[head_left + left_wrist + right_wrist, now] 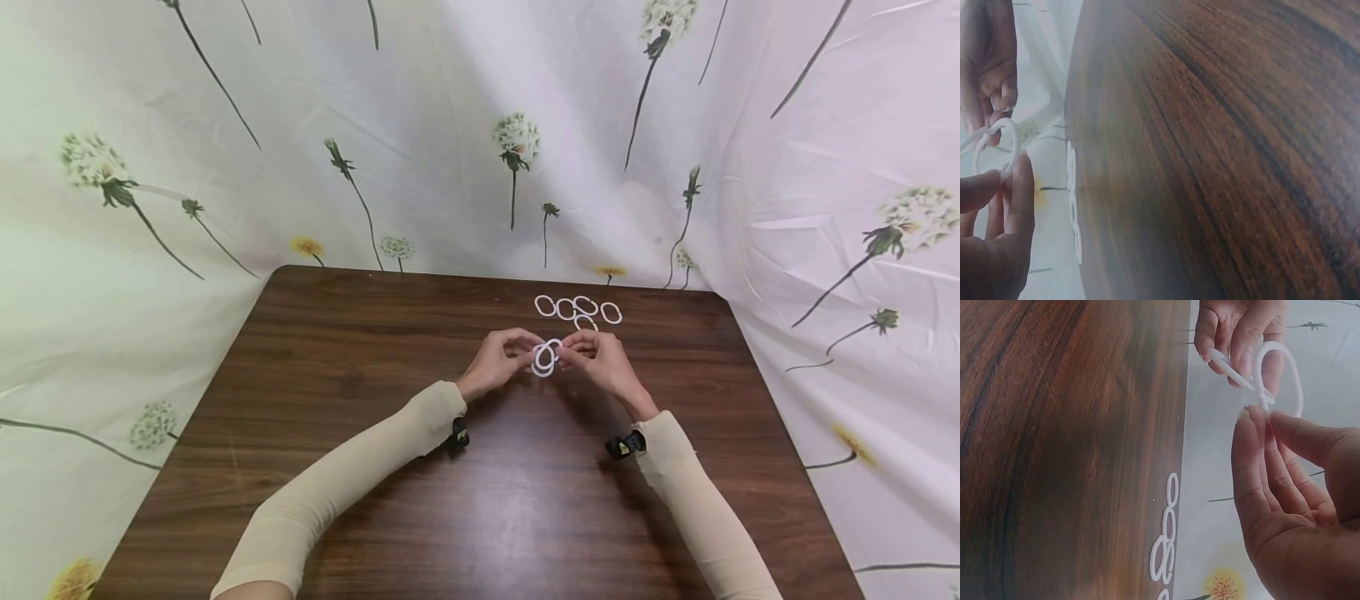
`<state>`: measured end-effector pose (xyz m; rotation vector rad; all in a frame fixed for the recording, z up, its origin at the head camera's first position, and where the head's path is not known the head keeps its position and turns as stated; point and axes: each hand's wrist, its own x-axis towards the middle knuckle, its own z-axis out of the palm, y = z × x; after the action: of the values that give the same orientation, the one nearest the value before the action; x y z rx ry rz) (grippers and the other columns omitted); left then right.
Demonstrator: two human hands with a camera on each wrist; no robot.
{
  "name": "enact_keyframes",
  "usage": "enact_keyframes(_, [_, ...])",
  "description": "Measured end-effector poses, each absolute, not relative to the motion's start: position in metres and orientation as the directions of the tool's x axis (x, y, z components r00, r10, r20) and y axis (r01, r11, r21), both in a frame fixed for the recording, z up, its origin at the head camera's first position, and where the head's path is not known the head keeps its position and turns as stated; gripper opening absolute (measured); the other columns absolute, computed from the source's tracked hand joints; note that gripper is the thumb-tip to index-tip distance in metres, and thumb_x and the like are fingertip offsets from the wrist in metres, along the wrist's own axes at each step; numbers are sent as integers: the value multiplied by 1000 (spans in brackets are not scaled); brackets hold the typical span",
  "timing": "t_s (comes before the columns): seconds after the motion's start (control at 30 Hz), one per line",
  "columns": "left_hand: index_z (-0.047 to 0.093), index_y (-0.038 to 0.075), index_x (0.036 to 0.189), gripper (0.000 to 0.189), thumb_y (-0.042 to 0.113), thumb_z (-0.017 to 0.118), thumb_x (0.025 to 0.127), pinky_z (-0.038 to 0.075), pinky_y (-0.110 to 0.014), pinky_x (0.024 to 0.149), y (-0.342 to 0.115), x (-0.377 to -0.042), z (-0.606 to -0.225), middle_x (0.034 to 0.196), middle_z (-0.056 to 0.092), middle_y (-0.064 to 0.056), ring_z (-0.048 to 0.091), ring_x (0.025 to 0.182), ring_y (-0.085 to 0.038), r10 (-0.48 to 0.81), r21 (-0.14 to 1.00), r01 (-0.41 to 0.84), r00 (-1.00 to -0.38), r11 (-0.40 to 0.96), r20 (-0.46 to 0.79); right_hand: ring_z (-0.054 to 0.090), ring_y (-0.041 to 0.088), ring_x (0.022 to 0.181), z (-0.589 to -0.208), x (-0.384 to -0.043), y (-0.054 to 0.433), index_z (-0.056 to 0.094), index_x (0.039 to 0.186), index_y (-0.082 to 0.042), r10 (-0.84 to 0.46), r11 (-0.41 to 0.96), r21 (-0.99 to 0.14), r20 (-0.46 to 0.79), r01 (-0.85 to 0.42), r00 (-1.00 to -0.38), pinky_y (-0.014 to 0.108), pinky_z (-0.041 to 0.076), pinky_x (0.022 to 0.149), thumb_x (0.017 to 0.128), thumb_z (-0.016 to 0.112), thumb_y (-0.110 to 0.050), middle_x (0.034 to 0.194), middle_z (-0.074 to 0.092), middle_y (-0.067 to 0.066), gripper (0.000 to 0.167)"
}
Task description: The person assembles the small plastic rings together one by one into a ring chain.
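In the head view my left hand [495,360] and right hand [604,363] meet above the far middle of the table, each pinching a white oval plastic ring with a gap in it, like a shower curtain ring. The left hand's ring [1017,145] rises from thumb and fingertips in the left wrist view. Between thumb and fingers of the right hand, the other ring [1299,384] stands up in the right wrist view. The two rings cross each other close to the right fingertips; whether they are linked I cannot tell.
Several more white oval rings [611,313] lie close together on the dark wooden table [360,350], just beyond the right hand near the back edge. A white curtain [450,167] printed with dandelions hangs behind the table and along both sides.
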<state>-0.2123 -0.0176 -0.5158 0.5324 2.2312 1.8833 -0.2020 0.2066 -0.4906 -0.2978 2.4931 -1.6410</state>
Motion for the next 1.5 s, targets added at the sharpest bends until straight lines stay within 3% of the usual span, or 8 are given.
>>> enact_keyframes(0.23, [75,2,116,22,-2,71,95,67,-53,84,-19,-211,-514,105,76,-19,73,86,-14,375,979,143,-923,144,80,78,20,80,-490,-200,206,70,106,6,-242,397,-914,-20,-80,-970,51,68,79,99,73,-14,97,77,25,21])
enact_keyframes(0.47, [73,-4,119,24,-5,71,94,65,-57,89,-18,-210,-514,113,75,-27,72,85,-8,382,995,69,-923,73,36,78,26,84,-492,-201,207,69,108,8,-245,404,-911,-19,-84,-969,43,69,78,100,72,-15,99,76,27,25])
enact_keyframes(0.63, [72,-6,120,25,-5,70,95,64,-59,91,-17,-210,-516,116,74,-30,71,84,-6,388,999,31,-922,40,13,77,19,81,-493,-200,206,69,107,8,-246,385,-920,-27,-72,-969,45,68,80,100,72,-14,98,77,26,24])
enact_keyframes(1.03, [73,-4,119,26,-4,73,93,68,-46,83,-19,-211,-517,106,76,-23,72,83,-6,405,998,39,-914,52,14,76,12,77,-493,-199,207,67,106,9,-267,341,-938,-32,-63,-963,50,68,81,100,70,-11,95,76,25,21])
enact_keyframes(1.5, [73,-3,121,26,-3,72,95,67,-49,89,-23,-212,-510,109,75,-20,73,87,-10,438,999,-38,-898,19,-42,75,8,77,-492,-199,203,64,109,14,-297,262,-964,-46,-35,-954,52,67,86,101,67,-6,97,76,22,22])
